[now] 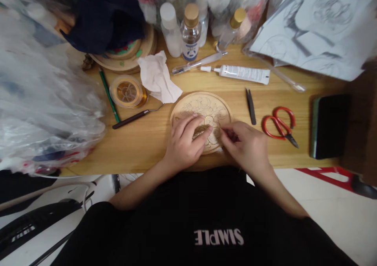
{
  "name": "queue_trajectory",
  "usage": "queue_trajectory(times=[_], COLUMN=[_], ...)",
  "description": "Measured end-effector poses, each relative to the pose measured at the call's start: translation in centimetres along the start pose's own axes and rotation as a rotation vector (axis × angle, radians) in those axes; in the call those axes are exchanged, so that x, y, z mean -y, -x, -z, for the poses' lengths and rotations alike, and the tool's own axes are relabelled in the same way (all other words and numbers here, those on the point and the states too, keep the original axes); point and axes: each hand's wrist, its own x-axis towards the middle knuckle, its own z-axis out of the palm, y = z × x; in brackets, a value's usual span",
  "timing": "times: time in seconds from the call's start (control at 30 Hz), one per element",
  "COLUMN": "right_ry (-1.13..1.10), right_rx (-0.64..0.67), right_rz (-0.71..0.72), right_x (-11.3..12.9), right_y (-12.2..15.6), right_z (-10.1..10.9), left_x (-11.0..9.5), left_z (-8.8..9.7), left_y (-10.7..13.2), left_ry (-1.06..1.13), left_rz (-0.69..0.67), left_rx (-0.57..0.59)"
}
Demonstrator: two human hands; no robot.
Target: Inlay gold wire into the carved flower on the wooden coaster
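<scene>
A round wooden plate (212, 101) with a drawn line pattern lies on the table in front of me. Thin gold lines follow parts of the drawing. My left hand (187, 138) rests over its left side, fingers spread and the thumb reaching toward the middle; the surface under the palm is hidden. At the right rim, my right hand (246, 142) is closed in a pinch, thumb against forefinger. Whatever is between those fingertips is too small to make out. A spool of gold wire (127, 92) stands to the upper left, beside a dark-handled hooked tool (131, 119).
Right of the plate lie black tweezers (250, 107), red-handled cutters (278, 124) and a phone (330, 126). Behind are a crumpled tissue (160, 77), a pen (197, 63), a glue tube (244, 73) and a clear bottle (191, 34). Plastic bags (44, 97) crowd the left.
</scene>
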Motion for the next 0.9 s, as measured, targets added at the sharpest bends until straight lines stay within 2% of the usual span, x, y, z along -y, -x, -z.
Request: queue_trajectory(times=[0.23,0.4,0.53,0.73,0.9], right_ry=[0.002,0.008,-0.027,-0.039,-0.079], right_rx=[-0.011,0.015,-0.015,-0.089,-0.15], right_rz=[0.006,-0.002,0.007,0.079,0.156], right_x=[0.0,-0.1,-0.1,0.2,0.5], right_y=[0.0,0.0,0.0,0.0,-0.3], right_z=[0.1,0.1,0.2,1.4,2.9], left_x=[0.0,0.0,-0.3,-1.4,-1.7], left_z=[0.1,0.1,0.5,1.7,2.4], left_y=[-0.1,0.0,-0.3,-3.2,-5.9], left_ry=[-0.071,-0.046,-0.039,0.002,-0.025], left_rz=[-0.014,-0.013,0.01,-0.01,-0.123], left_rx=[0.02,0.007,0.018,0.09,0.12])
